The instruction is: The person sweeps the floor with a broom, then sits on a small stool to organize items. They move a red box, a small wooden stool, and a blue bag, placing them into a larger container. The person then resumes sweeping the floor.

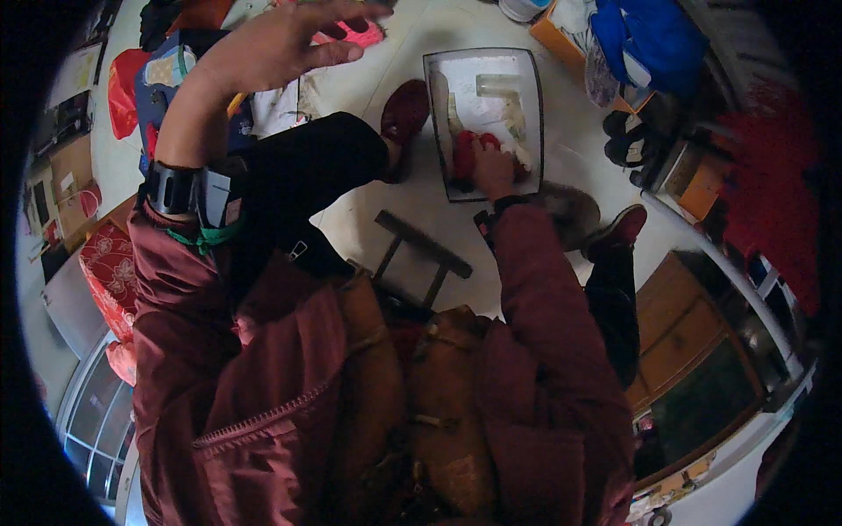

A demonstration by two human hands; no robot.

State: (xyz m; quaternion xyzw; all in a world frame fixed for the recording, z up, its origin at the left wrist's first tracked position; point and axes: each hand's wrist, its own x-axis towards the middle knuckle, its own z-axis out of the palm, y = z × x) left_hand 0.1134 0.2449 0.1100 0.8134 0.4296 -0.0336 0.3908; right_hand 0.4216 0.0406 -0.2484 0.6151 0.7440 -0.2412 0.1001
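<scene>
A white box with a dark rim (541, 131) stands on the floor between my feet. Inside it, at the near end, lies a red item (464, 154), perhaps cloth, and my right hand (493, 169) reaches down onto it; whether the fingers grip it cannot be told. Pale, partly see-through items (503, 89) lie towards the box's far right side. My left hand (289, 49) is raised at the upper left, outside the box, its fingers apart and nothing held. Behind its fingertips a pink item (370, 34) lies on the floor.
A small dark stool or frame (424, 244) stands near my lap. At upper right are an orange box (559, 36), blue cloth (658, 43) and black shoes or straps (621, 138). A dark blue box (148, 98) is on the left. A wooden cabinet (684, 329) stands at the lower right.
</scene>
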